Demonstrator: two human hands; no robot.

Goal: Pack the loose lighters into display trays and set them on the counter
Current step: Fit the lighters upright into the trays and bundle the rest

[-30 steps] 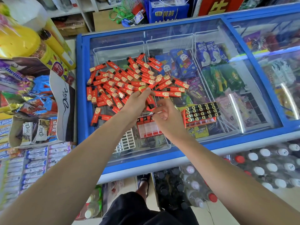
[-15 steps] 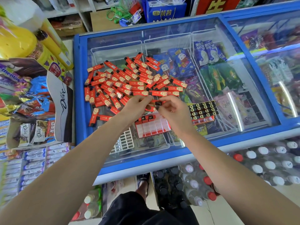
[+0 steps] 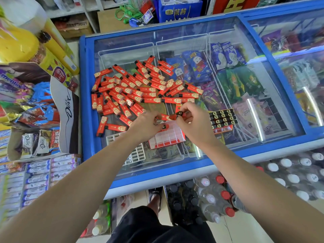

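Several loose red lighters with black caps lie scattered on the glass lid of a blue freezer. A red display tray with white compartments sits near the lid's front, mostly unfilled, with a lighter or two standing at its back left. My left hand hovers over the tray's back left corner and pinches a red lighter. My right hand pinches another lighter by its black cap just above the tray. A full tray of lighters stands to the right.
An unfilled white tray insert lies left of the red tray. A candy display box and snack racks crowd the left. Bottled drinks are stacked on the floor below the freezer's front edge.
My left hand pulled back from the pile with a lighter and came over the tray. My right hand lifted from the tray and now pinches a lighter beside it.
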